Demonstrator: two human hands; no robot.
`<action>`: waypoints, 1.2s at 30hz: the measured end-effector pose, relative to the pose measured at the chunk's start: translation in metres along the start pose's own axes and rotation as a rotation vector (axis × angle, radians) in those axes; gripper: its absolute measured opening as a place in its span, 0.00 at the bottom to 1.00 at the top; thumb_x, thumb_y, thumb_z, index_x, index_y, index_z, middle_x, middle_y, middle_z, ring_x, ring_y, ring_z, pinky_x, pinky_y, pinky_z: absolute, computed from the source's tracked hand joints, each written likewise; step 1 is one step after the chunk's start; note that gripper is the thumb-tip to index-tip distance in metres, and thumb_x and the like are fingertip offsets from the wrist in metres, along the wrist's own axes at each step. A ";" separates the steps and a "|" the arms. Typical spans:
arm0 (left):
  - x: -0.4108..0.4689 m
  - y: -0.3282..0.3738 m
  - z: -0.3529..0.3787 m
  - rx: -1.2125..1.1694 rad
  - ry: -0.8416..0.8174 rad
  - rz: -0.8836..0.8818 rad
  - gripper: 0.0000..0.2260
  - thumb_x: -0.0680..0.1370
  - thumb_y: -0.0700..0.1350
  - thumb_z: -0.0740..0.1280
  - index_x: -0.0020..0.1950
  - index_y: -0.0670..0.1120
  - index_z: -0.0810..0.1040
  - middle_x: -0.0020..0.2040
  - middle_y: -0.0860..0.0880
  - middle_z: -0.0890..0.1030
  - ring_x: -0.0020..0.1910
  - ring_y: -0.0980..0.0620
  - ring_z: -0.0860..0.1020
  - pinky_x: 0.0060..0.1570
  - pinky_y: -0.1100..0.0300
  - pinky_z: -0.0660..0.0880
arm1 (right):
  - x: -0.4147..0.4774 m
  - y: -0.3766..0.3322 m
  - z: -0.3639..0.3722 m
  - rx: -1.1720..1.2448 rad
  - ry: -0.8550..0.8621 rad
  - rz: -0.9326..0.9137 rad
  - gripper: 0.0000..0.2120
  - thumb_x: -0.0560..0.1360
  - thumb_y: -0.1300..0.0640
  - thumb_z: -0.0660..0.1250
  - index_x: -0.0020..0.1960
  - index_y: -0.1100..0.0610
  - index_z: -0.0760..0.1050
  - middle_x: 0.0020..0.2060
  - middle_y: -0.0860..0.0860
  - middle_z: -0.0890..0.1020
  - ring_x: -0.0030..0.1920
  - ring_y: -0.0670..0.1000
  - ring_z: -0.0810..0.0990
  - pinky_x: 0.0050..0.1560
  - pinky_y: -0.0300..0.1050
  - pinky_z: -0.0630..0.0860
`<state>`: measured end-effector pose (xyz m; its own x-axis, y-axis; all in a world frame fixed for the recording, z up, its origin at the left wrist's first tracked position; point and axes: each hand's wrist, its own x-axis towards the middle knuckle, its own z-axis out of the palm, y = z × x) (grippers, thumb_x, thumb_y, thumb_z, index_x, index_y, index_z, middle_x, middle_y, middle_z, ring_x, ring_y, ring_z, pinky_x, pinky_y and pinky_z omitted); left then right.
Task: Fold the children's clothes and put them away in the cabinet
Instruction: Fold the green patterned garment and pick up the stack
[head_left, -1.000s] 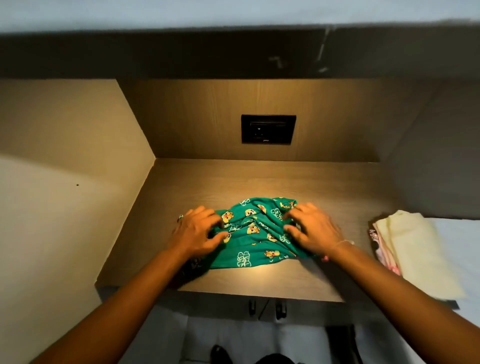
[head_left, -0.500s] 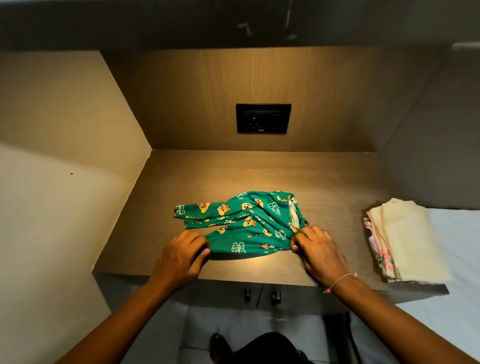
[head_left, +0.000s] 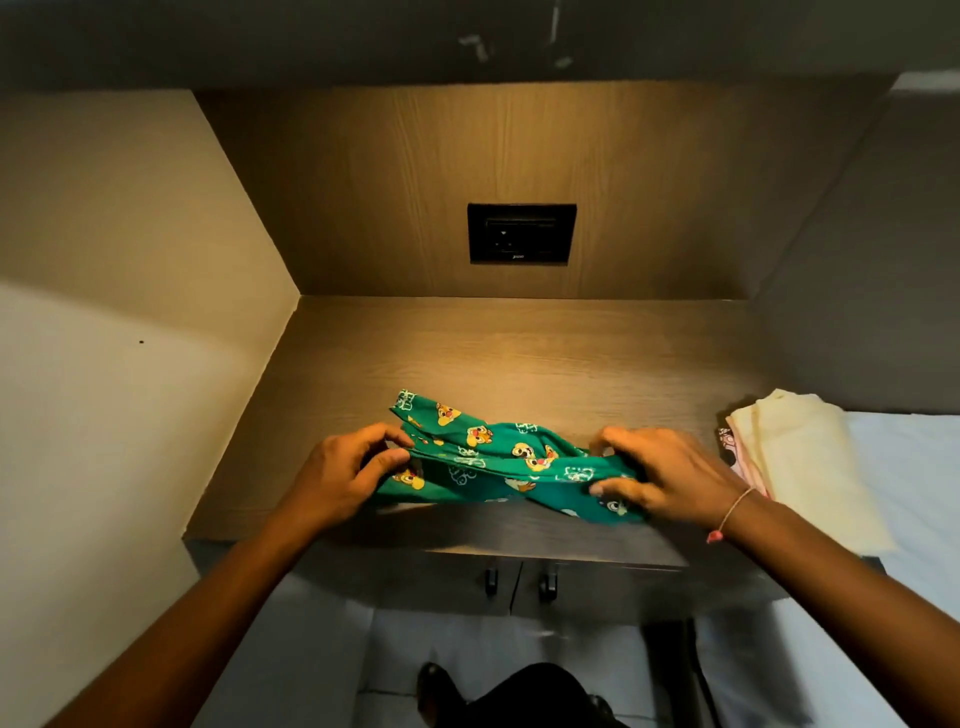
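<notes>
Two hands hold one small green garment (head_left: 511, 462) with cartoon animals printed on it. It is bunched up into a long, wrinkly band and sits near the front edge of the wooden tabletop (head_left: 519, 353), lifted a bit in the middle. The left hand (head_left: 340, 475) pinches the left end of the green garment between its thumb and fingers. The right hand (head_left: 670, 475) is closed over the right end of the green garment, with its fingers curled on top and the cloth tucked under them. A thin string bracelet (head_left: 730, 514) with a pink bead sits on the right wrist. To the right of the green garment, well apart from it, is a stack of folded clothes (head_left: 800, 457). The top piece is pale yellow, and a pink printed piece peeks out on the side nearest the green garment. The stack hangs partly over a light blue bed sheet (head_left: 914, 467). Behind the green garment, up on the wooden back wall, is a black socket plate (head_left: 521, 234). Below the green garment, under the front edge, are two cabinet doors (head_left: 467, 587) with two small dark handles (head_left: 519, 582) side by side, and both doors are shut. A plain wall (head_left: 104, 364) stands to the left of the green garment.
</notes>
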<state>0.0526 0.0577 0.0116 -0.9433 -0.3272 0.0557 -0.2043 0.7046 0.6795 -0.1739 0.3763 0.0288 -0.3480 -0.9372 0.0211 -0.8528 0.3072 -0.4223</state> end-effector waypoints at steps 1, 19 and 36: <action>0.001 -0.003 -0.005 -0.026 -0.046 -0.015 0.06 0.78 0.50 0.68 0.49 0.62 0.80 0.40 0.58 0.84 0.39 0.59 0.82 0.36 0.60 0.79 | -0.001 0.001 -0.004 0.004 0.022 -0.028 0.16 0.74 0.35 0.62 0.50 0.46 0.74 0.38 0.42 0.78 0.39 0.45 0.75 0.37 0.51 0.75; 0.142 0.119 -0.114 -0.136 0.790 0.228 0.11 0.75 0.32 0.62 0.52 0.39 0.81 0.46 0.46 0.82 0.43 0.63 0.79 0.46 0.69 0.75 | 0.088 -0.047 -0.164 -0.128 0.953 0.130 0.09 0.73 0.52 0.66 0.49 0.50 0.83 0.43 0.49 0.86 0.43 0.52 0.82 0.43 0.47 0.77; 0.022 -0.025 0.034 0.451 -0.133 0.223 0.22 0.73 0.57 0.58 0.63 0.53 0.78 0.66 0.51 0.78 0.66 0.51 0.74 0.64 0.37 0.71 | -0.027 -0.030 0.065 -0.116 0.346 0.455 0.26 0.75 0.31 0.52 0.60 0.46 0.76 0.54 0.45 0.81 0.56 0.48 0.77 0.58 0.47 0.72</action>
<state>0.0282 0.0545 -0.0292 -0.9959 -0.0761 0.0493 -0.0595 0.9590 0.2770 -0.1137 0.3815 -0.0182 -0.7794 -0.6048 0.1637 -0.6183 0.7004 -0.3565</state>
